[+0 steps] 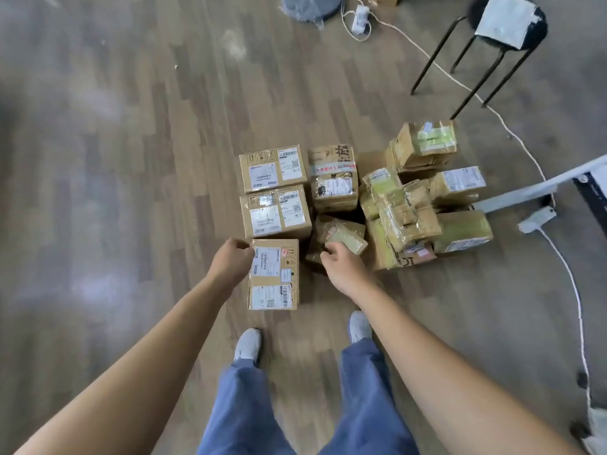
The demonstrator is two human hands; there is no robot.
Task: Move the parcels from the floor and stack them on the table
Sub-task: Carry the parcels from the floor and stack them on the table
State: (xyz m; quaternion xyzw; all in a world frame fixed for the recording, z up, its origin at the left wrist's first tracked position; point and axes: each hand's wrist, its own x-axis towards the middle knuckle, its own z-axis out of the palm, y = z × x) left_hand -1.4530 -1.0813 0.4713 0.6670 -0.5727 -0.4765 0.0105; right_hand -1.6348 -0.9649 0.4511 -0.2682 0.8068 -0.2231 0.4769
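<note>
- Parcels [358,205] sit clustered on the wooden floor [131,159].
- Your left hand [230,261], fingers curled, touches the nearest box [274,274].
- Your right hand [341,267] hovers half-closed, holding nothing.

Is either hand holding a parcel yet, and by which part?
Not clearly. The left hand is at the upper left edge of the nearest cardboard box; the right hand is just off its right. No closed grip shows.

Three parcels [274,224] are lying in a column on the floor [131,159], nearest one before the feet. Right of them a heap of parcels [414,198] is sitting, with a stool [492,44] standing behind it.
</note>
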